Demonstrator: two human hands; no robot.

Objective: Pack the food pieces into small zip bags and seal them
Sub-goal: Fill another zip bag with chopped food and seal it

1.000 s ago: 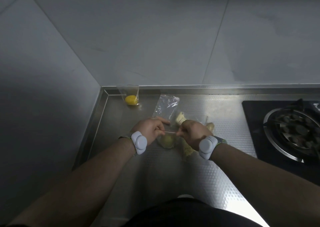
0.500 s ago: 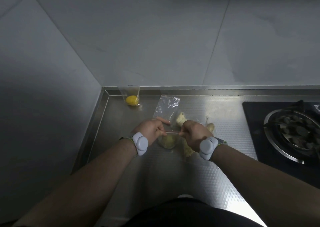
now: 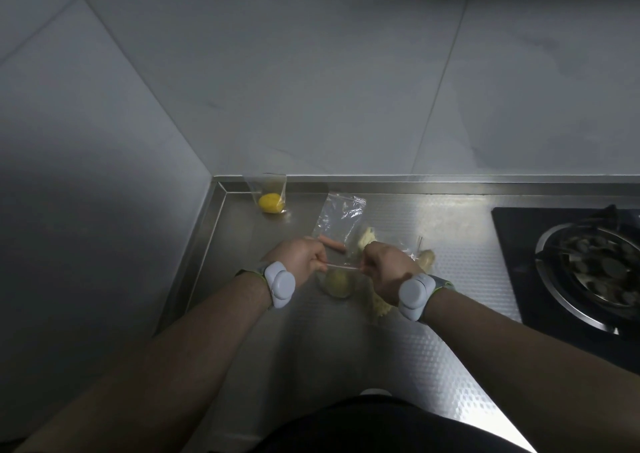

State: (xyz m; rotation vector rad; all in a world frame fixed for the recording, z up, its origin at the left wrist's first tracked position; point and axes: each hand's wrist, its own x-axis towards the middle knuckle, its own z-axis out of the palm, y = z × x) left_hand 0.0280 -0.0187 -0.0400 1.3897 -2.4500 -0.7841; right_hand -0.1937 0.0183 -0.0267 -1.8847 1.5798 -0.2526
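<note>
My left hand (image 3: pixel 300 258) and my right hand (image 3: pixel 385 265) each pinch one end of the top strip of a small clear zip bag (image 3: pixel 337 281), held taut between them over the steel counter (image 3: pixel 450 217). A pale yellow food piece sits inside that bag. Behind the hands lies an empty clear zip bag (image 3: pixel 341 215), with a small pink sausage (image 3: pixel 333 243) at its near edge. Pale food pieces (image 3: pixel 367 236) lie by my right hand, some in plastic. A sealed bag with a yellow piece (image 3: pixel 270 202) leans in the back left corner.
A black gas hob with a round burner (image 3: pixel 595 272) takes up the counter's right side. Grey tiled walls close off the back and the left. The counter has a raised rim (image 3: pixel 207 231) along the left. My dark shirt shows at the bottom.
Both hands stay pinched on the bag's top strip and have barely shifted. The sausage behind my left hand now shows more plainly.
</note>
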